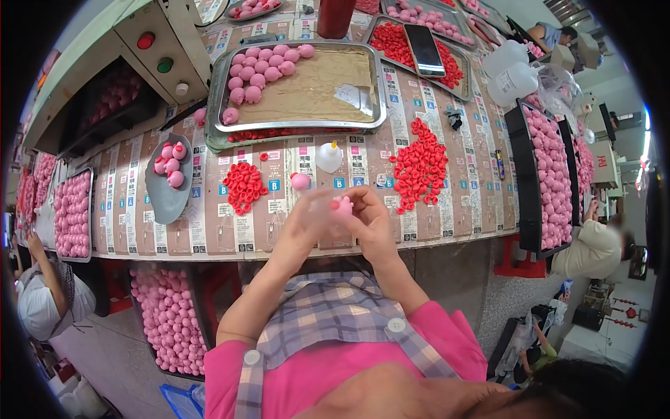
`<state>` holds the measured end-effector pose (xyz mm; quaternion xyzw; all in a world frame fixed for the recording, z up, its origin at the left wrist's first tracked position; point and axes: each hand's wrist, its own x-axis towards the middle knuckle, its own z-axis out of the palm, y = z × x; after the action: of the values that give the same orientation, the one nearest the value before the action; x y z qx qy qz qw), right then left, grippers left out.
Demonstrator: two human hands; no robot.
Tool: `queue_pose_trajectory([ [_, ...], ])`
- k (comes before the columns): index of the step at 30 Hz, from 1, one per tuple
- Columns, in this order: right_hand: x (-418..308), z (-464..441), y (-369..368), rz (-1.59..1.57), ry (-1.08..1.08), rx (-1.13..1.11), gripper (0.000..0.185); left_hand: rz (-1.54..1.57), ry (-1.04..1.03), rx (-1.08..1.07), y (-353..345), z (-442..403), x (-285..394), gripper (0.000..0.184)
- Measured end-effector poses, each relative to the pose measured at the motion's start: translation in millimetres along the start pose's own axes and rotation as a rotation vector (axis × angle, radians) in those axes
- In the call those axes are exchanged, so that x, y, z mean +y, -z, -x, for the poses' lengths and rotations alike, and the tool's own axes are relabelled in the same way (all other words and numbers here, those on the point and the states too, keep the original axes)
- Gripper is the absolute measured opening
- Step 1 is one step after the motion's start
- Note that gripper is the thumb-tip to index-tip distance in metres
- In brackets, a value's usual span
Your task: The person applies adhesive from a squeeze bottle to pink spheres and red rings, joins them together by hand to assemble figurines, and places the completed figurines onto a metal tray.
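My right hand (371, 218) is closed round a small pink figure (341, 207) with a red part on its side, above the table's front edge. My left hand (307, 222) is against the figure's left side, its fingers smeared by motion. A pink ball (301, 181) lies just beyond the left hand. Behind it stands a white bottle (329, 158) with a yellow tip. Red pieces lie in a left pile (244, 187) and a larger right pile (419, 167). Beyond them, a metal tray (300, 127) holds pink balls at its left.
A grey dish (166, 200) with pink figures lies at the left, near a machine (157, 42). Black crates (532, 236) of pink balls stand at the right. A phone (424, 50) rests on a tray of red pieces. Other people sit at both sides.
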<state>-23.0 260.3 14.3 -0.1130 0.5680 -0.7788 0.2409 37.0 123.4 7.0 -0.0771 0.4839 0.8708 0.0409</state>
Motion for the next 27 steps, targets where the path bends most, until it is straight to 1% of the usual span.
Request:
queue_pose_trajectory([
  [1, -1, -1, 0, -0.093, -0.042, 0.001, 0.029, -0.253, -0.142, 0.034, 1, 1, 0, 0.056],
  [3, 0, -2, 2, -0.132, -0.070, 0.008, 0.028, -0.759, -0.422, 0.101, 1, 3, 3, 0.064],
  [4, 1, -2, 3, -0.152, -0.085, 0.011, 0.028, -0.853, -0.477, 0.139, -3, 3, 9, 0.063],
  [7, 10, 1, 2, -0.285, -0.132, -0.055, 0.030, -0.919, -0.580, 0.120, -8, -1, 14, 0.058],
  [10, 9, 2, 0, -0.304, -0.117, -0.100, 0.031, -0.925, -0.639, 0.097, 1, -5, 9, 0.052],
  [16, 15, 1, 3, -0.374, -0.135, -0.156, 0.026, -0.883, -0.596, 0.094, 2, -4, 12, 0.044],
  [22, 15, 2, 3, -0.388, -0.159, -0.137, 0.026, -0.969, -0.646, 0.119, 0, -4, 15, 0.041],
  [27, 16, 5, 3, -0.330, -0.190, -0.123, 0.027, -1.022, -0.659, 0.100, 1, -1, 16, 0.040],
])
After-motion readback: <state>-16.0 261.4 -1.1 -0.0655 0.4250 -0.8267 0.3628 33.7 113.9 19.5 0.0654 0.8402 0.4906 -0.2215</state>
